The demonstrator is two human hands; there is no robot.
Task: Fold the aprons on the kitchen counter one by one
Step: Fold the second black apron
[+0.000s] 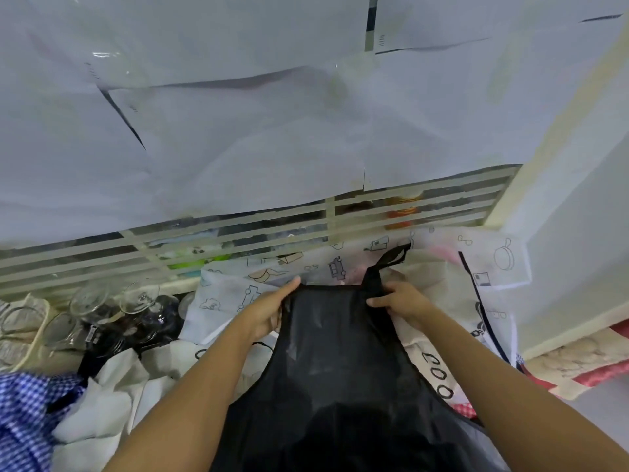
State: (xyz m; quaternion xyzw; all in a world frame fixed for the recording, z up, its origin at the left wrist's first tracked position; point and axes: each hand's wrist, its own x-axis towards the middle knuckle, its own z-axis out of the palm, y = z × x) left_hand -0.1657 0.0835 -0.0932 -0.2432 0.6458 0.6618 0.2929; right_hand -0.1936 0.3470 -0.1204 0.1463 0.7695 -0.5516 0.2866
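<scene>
Both hands hold the top edge of a black apron [340, 369] in a closed grip, one at each corner of the bib. The left hand [272, 313] pinches the cloth between curled fingers and a thumb stretched along the hem. The right hand [403, 301] closes round the corner where the neck strap [391, 260] rises in a loop. Both bare forearms reach forward from the bottom of the frame with the wrists about level, and the bib is pulled flat between them. The apron falls back toward the person, thin enough to let light through.

Under it, other aprons cover the worktop [163, 318]. A white apron [238, 294] is printed with trucks and pans, and a cream apron [429, 342] shows the black-outlined letters "COO". A blue checked cloth [23, 413] lies at lower left, near a cluster of glasses [102, 308]; one carries a label too blurred to read. Paper sheets [238, 131] cover the slatted window behind.
</scene>
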